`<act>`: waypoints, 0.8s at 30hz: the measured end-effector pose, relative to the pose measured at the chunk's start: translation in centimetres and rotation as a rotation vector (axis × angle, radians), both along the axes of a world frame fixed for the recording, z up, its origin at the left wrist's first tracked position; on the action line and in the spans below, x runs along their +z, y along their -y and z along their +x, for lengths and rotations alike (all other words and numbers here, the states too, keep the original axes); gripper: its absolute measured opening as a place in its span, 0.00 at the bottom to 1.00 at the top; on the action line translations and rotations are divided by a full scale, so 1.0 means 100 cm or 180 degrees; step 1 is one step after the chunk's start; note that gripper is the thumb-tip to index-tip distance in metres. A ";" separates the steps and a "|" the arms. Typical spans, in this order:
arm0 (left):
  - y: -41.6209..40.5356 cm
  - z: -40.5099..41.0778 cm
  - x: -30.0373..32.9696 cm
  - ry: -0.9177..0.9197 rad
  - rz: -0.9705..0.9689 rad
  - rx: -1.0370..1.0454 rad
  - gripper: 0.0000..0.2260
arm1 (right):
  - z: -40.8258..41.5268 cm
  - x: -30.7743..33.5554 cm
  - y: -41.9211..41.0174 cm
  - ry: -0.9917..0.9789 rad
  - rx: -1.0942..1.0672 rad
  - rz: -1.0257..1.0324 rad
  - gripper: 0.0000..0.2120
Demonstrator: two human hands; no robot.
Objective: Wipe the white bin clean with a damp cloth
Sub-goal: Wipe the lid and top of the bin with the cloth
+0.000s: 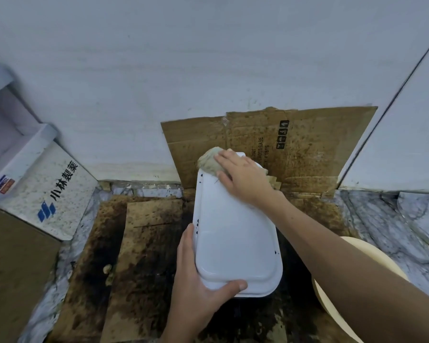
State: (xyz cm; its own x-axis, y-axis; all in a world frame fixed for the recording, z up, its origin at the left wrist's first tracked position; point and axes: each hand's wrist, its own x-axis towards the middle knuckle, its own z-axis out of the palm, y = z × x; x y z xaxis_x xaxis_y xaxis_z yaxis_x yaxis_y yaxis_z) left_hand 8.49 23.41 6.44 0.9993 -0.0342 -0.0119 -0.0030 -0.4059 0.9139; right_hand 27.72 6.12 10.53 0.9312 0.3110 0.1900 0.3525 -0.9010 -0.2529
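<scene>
The white bin (235, 233) stands on stained cardboard in the middle of the view, its flat white top facing me, with a few dark specks along its left edge. My left hand (196, 290) grips its near left corner, thumb curled over the top edge. My right hand (240, 177) lies flat on a crumpled greyish-beige cloth (208, 160) and presses it onto the bin's far end. Most of the cloth is hidden under the palm.
Dirty flattened cardboard (144, 243) covers the floor, and another sheet (305, 144) leans on the white wall behind the bin. A white box with blue logo and dark lettering (47, 194) stands at the left. A cream round basin (357, 276) sits at the right under my forearm.
</scene>
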 end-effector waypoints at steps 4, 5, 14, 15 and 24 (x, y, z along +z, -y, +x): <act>0.003 -0.003 0.003 -0.0095 -0.0027 -0.0033 0.62 | -0.001 -0.004 0.007 0.0057 -0.0470 0.0149 0.23; 0.004 -0.003 0.004 -0.0090 -0.0028 -0.0045 0.62 | -0.006 -0.005 0.008 0.0062 -0.0606 0.0237 0.23; 0.006 -0.008 0.011 -0.0108 0.0020 -0.0022 0.63 | -0.124 -0.007 0.011 -0.0283 -0.1104 0.1374 0.23; 0.006 -0.009 0.012 -0.0091 0.0022 -0.0014 0.63 | -0.142 -0.007 0.007 -0.0287 -0.1105 0.1343 0.23; 0.002 -0.008 0.011 -0.0135 0.0033 -0.0046 0.63 | -0.131 0.001 -0.002 -0.0281 -0.0575 0.0253 0.32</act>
